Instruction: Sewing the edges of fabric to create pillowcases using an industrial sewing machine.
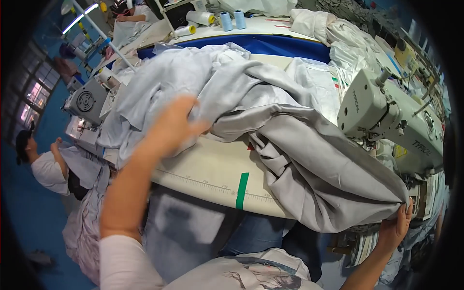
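A large piece of smooth grey fabric (309,145) lies in folds over the sewing table (212,162), its near part hanging past the table's front edge. At the far right, my right hand (402,221) grips a gathered edge of this fabric, with the fingers closed on it. My left hand (176,123), blurred by motion, is over the table at the left side of the fabric, thumb and fingers apart, with nothing seen in it. Behind it, a heap of paler grey cloth (169,72) covers the table's left and far parts. The sewing machine (372,104) stands right of the fabric.
A ruler scale and green tape (242,191) mark the table's front edge. Beyond a blue strip (290,46) stand blue thread spools (226,21) and a white thread cone (200,18). Another person (50,166) handles cloth at the left; a second works at the far left.
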The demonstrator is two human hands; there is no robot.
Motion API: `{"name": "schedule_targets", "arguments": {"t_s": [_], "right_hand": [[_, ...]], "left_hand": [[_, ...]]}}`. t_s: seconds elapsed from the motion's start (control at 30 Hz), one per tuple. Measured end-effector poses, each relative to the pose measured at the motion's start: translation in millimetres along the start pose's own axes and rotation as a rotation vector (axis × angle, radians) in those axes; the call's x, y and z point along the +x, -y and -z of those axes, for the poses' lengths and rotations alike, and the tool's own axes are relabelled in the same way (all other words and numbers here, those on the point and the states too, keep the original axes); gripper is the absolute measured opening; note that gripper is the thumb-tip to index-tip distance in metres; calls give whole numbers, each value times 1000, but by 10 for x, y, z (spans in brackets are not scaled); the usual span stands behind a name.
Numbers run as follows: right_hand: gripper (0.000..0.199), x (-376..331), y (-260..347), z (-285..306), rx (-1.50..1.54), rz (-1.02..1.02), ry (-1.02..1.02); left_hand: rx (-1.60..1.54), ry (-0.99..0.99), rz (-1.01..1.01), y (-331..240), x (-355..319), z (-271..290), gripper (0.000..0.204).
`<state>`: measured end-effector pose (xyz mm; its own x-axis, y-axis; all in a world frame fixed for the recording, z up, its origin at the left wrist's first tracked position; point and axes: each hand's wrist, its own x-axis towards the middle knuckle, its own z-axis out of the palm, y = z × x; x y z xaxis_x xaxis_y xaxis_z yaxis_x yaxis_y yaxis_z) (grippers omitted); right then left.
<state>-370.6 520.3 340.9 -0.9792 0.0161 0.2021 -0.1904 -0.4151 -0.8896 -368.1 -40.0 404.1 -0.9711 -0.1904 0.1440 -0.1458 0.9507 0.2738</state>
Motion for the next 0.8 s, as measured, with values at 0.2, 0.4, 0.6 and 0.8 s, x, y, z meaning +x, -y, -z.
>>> {"name": "schedule_targets", "arguments": {"t_s": [0.2, 0.4, 0.6, 0.8], "right_hand": [[29, 9, 59, -47, -54, -12, 75], [16, -299, 165, -120, -258, 35, 114], [3, -492, 318, -320, -605, -20, 167], [9, -522, 64, -649, -636, 32, 428]], "left_hand": [[-119, -357, -471, -397, -599, -1016, 56], [59, -456, -303, -374, 238, -886, 59], [-294, 18, -319, 69, 380, 207, 56], [-54, -364, -281, 614, -215, 1811, 29]]}}
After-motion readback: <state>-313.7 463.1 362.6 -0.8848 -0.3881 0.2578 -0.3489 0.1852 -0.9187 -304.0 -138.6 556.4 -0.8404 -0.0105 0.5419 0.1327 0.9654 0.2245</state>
